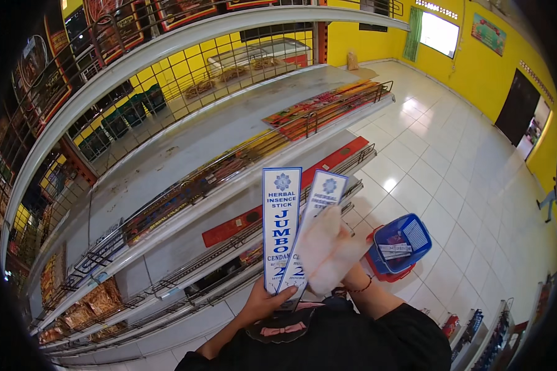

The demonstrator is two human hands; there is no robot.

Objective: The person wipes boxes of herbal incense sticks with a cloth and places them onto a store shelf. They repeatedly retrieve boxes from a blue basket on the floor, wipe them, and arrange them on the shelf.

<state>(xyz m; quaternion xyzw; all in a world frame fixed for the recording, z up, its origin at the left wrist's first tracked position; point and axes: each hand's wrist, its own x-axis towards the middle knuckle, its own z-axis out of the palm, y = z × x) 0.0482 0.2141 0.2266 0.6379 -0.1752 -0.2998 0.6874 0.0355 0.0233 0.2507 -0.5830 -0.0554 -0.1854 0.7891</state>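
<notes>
Upright in front of me stand two long, flat white incense stick packs with blue borders and print, the left pack point(281, 213) and the right pack point(325, 184), which tilts rightward. Their lower ends overlap, and my left hand point(268, 306) grips both there, thumb across the front. A crumpled white cloth point(335, 253) covers much of the tilted pack's face. My right hand point(356, 278) is behind and under that cloth, closed on it. The cloth hides most of its fingers; a thin bracelet shows at the wrist.
A wire-fronted shelf rack point(185, 139) runs along my left, holding flat colourful packets point(325, 108) and long red boxes point(232, 227). Right of me, a blue basket point(402, 238) with more white packs inside stands on a red one point(387, 272). Another stocked shelf point(470, 334) is at lower right.
</notes>
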